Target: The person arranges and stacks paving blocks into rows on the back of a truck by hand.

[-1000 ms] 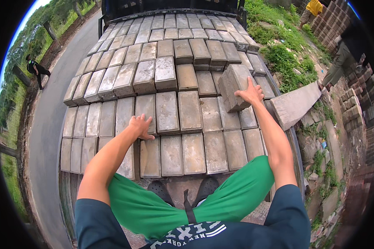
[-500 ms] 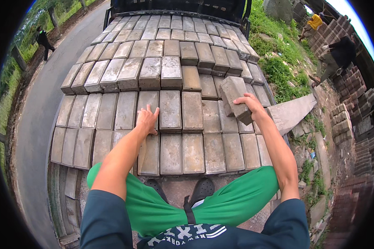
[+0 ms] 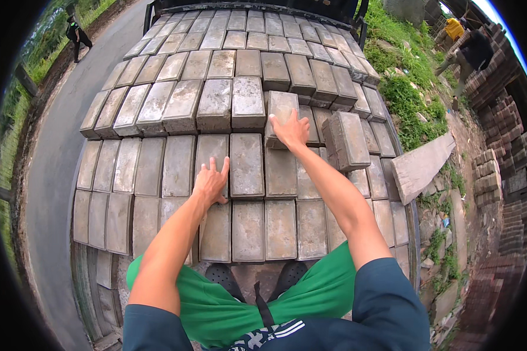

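My left hand [image 3: 209, 186] lies with spread fingers on a grey concrete paving block [image 3: 212, 150] in the near part of the stack. Its thumb rests by the edge of the block in front. My right hand [image 3: 291, 130] is farther forward, right of the middle, gripping another paving block [image 3: 283, 103] with thumb and fingers at its sides. That block's front face shows, standing above the row before it. To its right, a loose paving block [image 3: 350, 139] sits slightly turned on top of the lower blocks. The undersides of both are hidden.
Rows of paving blocks [image 3: 140, 111] cover the truck bed in stepped layers, up to a black front panel [image 3: 257, 4]. A flat slab [image 3: 421, 167] juts out at the right edge. A road [image 3: 47, 175] runs left, with a person [image 3: 76, 38]; other people stand right near stacked blocks.
My right hand has let go of the tilted block, which now rests on the stack, and moved left to grip another. My left hand stays about where it was. The view has shifted slightly.
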Tool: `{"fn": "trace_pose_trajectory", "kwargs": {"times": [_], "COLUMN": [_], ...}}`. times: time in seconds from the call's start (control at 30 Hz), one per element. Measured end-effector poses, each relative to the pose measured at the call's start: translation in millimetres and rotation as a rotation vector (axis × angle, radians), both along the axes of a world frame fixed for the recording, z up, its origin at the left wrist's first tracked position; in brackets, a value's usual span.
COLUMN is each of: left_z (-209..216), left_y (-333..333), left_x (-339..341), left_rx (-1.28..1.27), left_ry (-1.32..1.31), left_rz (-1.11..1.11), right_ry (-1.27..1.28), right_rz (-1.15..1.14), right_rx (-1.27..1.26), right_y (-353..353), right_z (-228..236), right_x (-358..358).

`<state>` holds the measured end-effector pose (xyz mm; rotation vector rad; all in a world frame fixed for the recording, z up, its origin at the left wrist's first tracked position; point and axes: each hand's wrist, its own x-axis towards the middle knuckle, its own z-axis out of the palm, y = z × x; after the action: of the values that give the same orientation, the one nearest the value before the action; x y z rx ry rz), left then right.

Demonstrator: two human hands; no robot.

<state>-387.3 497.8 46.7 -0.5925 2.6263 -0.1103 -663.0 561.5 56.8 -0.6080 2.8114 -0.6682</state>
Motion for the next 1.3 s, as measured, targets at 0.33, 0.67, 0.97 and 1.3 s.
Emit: {"fn": "trace_pose_trajectory", "kwargs": {"times": [0.33, 0.67, 0.97, 1.3], "left_z": [10, 2, 1, 6], "left_y": [0, -8, -1, 0], "left_x": [3, 4, -3, -3], "left_rx": [0.041, 0.062, 0.001, 0.004], "left_ry": [0.053, 0.035, -0.047, 0.019], "left_rz": [-0.003, -0.015, -0.044, -0.024], "right_ry": [0.085, 0.205, 0.542, 0.076], "right_rz": [-0.027, -0.101, -0.147, 0.006], "right_rx": [-0.755, -0.786, -0.694, -0.774], "right_y": [13, -14, -50, -31], "right_z": [-57, -62, -66, -60], "right_x": [-10, -32, -55, -50]}}
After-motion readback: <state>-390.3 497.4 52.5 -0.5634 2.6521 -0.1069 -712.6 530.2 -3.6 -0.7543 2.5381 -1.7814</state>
